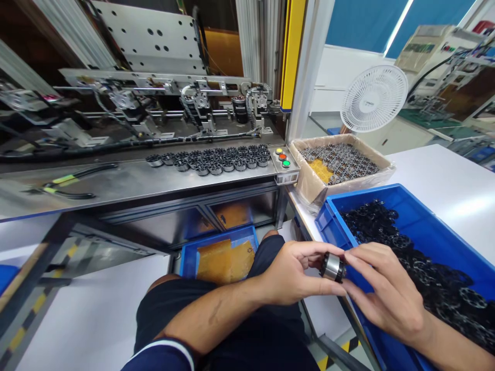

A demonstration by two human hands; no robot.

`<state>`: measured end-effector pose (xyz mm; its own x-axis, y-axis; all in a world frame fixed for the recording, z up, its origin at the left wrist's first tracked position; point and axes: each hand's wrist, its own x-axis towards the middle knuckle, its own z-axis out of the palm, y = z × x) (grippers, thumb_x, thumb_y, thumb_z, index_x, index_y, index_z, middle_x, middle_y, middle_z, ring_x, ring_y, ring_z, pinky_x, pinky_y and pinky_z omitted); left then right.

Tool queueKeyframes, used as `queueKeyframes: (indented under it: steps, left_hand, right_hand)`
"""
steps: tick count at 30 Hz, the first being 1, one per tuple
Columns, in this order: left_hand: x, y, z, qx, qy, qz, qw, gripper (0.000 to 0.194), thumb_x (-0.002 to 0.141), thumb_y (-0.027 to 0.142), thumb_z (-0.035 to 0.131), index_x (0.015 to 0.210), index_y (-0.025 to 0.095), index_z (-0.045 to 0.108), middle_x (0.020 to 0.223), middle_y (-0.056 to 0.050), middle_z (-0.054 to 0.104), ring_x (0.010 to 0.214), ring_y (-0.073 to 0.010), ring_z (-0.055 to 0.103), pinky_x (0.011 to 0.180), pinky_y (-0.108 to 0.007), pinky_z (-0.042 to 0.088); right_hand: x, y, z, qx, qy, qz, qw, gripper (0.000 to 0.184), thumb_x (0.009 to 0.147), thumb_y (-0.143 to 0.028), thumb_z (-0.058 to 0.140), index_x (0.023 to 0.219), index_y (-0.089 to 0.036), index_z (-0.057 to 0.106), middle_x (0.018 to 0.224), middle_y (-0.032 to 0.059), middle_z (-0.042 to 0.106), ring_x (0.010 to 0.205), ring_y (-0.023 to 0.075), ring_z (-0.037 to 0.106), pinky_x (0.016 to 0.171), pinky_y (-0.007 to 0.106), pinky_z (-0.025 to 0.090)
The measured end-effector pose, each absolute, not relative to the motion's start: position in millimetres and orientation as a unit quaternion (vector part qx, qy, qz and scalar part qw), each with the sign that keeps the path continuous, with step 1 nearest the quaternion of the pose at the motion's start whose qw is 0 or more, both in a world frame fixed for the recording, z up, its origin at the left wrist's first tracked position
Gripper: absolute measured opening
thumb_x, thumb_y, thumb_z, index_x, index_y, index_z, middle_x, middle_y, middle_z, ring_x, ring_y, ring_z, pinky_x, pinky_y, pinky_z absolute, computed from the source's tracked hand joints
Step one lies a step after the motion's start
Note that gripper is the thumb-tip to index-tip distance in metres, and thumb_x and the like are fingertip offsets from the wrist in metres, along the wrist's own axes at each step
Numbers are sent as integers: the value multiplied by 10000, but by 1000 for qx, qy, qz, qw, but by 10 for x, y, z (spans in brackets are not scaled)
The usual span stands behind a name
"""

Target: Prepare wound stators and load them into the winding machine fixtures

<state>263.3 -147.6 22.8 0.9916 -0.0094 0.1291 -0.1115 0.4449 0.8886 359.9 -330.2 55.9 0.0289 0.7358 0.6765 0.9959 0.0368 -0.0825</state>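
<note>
A small stator core [333,267], a silver metal ring with black plastic end pieces, is held up between my two hands. My left hand [290,273] grips it from the left, with the thumb below and the fingers above. From the right, my right hand [390,291] pinches its black end with thumb and fingertips. Just beyond my right hand is a blue bin [421,208] with a heap of black plastic ring pieces [398,242] in it. Rows of similar stator cores [228,159] with black ends stand on the machine's metal ledge [127,188].
Pliers [73,180] lie on the ledge's left. Coloured buttons [282,156] sit at its right end. A plastic-lined carton [309,185] holds metal cores. A white fan [373,98] stands behind it. Below the ledge, a blue tray [189,257] contains amber sheets. The machine's fixtures [201,105] rise behind.
</note>
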Motion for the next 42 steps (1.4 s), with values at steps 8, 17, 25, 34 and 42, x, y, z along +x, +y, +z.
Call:
queueKeyframes:
  steps: [8, 17, 25, 34, 42]
  left_hand:
    - [2620, -1456, 228, 528, -43, 10, 848, 567, 637, 269, 923, 1139, 113, 710, 951, -90, 756, 862, -186, 722, 893, -335, 595]
    - [2615, -1429, 239, 526, -18, -26, 850, 610, 596, 281, 943, 1141, 123, 716, 964, -85, 761, 881, -200, 731, 926, -371, 595]
    - [2611, -1431, 236, 509, -27, -66, 858, 600, 593, 267, 943, 1134, 127, 726, 965, -64, 763, 887, -193, 730, 932, -349, 578]
    - [2532, -1398, 343, 670, -162, -20, 724, 571, 977, 303, 551, 1514, 158, 424, 1373, -172, 629, 1181, -249, 647, 1020, -364, 513]
    - [2516, -964, 354, 827, -162, 124, 524, 544, 955, 323, 563, 1437, 77, 508, 1325, -224, 637, 1244, -266, 628, 1058, -347, 509]
  right_hand:
    - [3599, -3307, 550, -654, -661, -222, 292, 410, 817, -34, 704, 1217, -48, 615, 1076, 174, 650, 1029, 276, 635, 832, 463, 575]
    - [3602, -3302, 578, -660, -666, -232, 260, 342, 846, -66, 693, 1182, -63, 635, 1033, 164, 671, 979, 265, 642, 812, 455, 570]
    - [3558, -3318, 527, -653, -676, -227, 256, 362, 868, -79, 675, 1226, -75, 618, 1048, 152, 664, 1015, 257, 646, 829, 430, 562]
    - [3640, -3299, 573, -724, -585, -121, 345, 488, 922, -334, 675, 1368, -171, 564, 1264, 170, 642, 1162, 275, 648, 924, 412, 600]
    - [3985, -3496, -1, -749, -543, -129, 357, 519, 803, -402, 763, 1306, -317, 664, 1176, 73, 740, 957, 350, 738, 818, 547, 631]
